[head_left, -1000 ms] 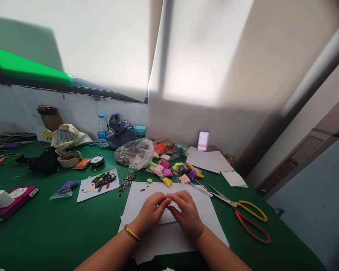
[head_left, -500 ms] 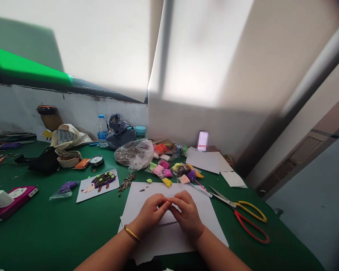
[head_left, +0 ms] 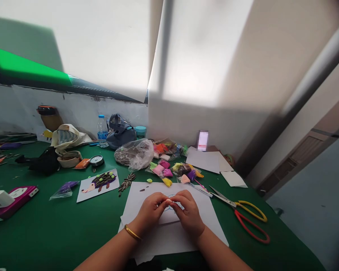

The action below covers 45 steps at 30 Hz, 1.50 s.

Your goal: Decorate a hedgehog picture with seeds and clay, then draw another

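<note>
Left hand (head_left: 150, 212): closed softly into a pinch and reaching toward the other hand, with a thin gold bangle (head_left: 132, 232) around the wrist.
Right hand (head_left: 188, 214): closed in the same pinch, and it touches the left hand at the tips, above the paper.
Small pale piece with thin bluish outline (head_left: 173, 197): it is between the two pinching hands, near the middle of the sheet. The hands cover most of it, so we think they grip it, but we cannot be fully sure.
Large white paper sheet (head_left: 138, 199): it lies flat under both hands on the green tabletop (head_left: 45, 229).
Nearest things: on the right, steel scissors with red and yellow handles (head_left: 250, 222); ahead, small plastic bags of coloured modelling clay (head_left: 161, 169).
Good handling: we should keep both hands steady, close to the paper, and press only with a light touch, so the small piece keeps its shape.
</note>
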Each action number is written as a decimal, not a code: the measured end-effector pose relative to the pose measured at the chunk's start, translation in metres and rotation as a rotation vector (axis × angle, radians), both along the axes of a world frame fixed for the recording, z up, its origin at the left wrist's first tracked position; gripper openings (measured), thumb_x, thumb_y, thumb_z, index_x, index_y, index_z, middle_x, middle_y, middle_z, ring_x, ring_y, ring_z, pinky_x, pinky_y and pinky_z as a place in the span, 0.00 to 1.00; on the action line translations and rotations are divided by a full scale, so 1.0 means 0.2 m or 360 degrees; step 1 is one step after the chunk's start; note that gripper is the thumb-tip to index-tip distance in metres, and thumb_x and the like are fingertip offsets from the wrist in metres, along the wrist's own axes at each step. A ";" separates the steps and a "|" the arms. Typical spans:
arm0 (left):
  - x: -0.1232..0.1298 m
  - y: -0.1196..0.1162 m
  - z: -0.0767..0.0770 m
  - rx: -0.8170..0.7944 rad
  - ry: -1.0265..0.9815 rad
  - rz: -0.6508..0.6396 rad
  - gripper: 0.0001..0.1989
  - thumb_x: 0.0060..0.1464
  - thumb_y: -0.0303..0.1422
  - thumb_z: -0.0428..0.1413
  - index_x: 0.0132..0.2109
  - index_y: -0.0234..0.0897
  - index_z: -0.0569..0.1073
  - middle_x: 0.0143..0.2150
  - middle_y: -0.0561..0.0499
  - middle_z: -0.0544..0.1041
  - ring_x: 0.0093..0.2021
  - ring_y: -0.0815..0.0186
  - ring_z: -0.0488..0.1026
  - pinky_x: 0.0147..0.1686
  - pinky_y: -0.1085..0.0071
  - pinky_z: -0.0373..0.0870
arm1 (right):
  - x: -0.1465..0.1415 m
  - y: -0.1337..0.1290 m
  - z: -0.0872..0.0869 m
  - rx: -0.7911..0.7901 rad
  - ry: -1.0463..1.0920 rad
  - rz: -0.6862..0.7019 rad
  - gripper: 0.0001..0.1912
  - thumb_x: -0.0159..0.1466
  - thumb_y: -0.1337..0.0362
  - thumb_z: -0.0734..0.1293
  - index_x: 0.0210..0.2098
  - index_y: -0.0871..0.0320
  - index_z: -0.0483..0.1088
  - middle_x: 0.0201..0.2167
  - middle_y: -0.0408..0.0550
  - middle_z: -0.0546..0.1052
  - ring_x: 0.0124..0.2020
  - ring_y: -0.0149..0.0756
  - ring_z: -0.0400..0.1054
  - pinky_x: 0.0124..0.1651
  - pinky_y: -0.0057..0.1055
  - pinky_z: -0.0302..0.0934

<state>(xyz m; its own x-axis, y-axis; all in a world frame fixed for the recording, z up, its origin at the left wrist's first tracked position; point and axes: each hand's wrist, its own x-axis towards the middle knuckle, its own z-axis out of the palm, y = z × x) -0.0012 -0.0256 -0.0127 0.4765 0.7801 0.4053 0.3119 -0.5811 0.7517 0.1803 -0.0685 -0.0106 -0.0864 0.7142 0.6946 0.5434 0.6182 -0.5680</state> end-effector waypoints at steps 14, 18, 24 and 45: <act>0.00 -0.03 0.04 0.0189 0.0020 0.0107 0.14 0.65 0.42 0.52 0.36 0.38 0.74 0.34 0.50 0.75 0.35 0.65 0.71 0.37 0.69 0.67 | 0.00 0.00 -0.01 -0.0082 0.0018 -0.0005 0.09 0.70 0.61 0.62 0.43 0.54 0.73 0.39 0.50 0.74 0.43 0.41 0.68 0.46 0.39 0.66; 0.00 -0.03 0.02 0.0190 0.0058 0.0103 0.13 0.64 0.41 0.53 0.37 0.38 0.75 0.34 0.50 0.75 0.36 0.65 0.71 0.38 0.69 0.67 | 0.00 0.00 -0.01 -0.0105 -0.0052 0.0040 0.10 0.70 0.61 0.62 0.46 0.53 0.73 0.41 0.50 0.75 0.44 0.41 0.68 0.48 0.39 0.65; 0.00 -0.02 0.01 0.0238 0.0127 0.0087 0.12 0.64 0.39 0.53 0.36 0.38 0.74 0.33 0.50 0.76 0.35 0.64 0.71 0.37 0.69 0.67 | 0.00 0.01 -0.01 -0.0131 -0.0033 0.0015 0.11 0.71 0.59 0.60 0.39 0.54 0.73 0.37 0.49 0.75 0.41 0.40 0.68 0.46 0.38 0.64; 0.01 -0.02 0.03 0.0176 0.0066 0.0172 0.14 0.64 0.41 0.53 0.36 0.38 0.75 0.33 0.49 0.76 0.35 0.64 0.71 0.37 0.68 0.68 | 0.00 0.00 0.00 -0.0131 -0.0158 -0.0090 0.12 0.71 0.58 0.58 0.41 0.54 0.71 0.37 0.48 0.76 0.42 0.41 0.68 0.46 0.39 0.60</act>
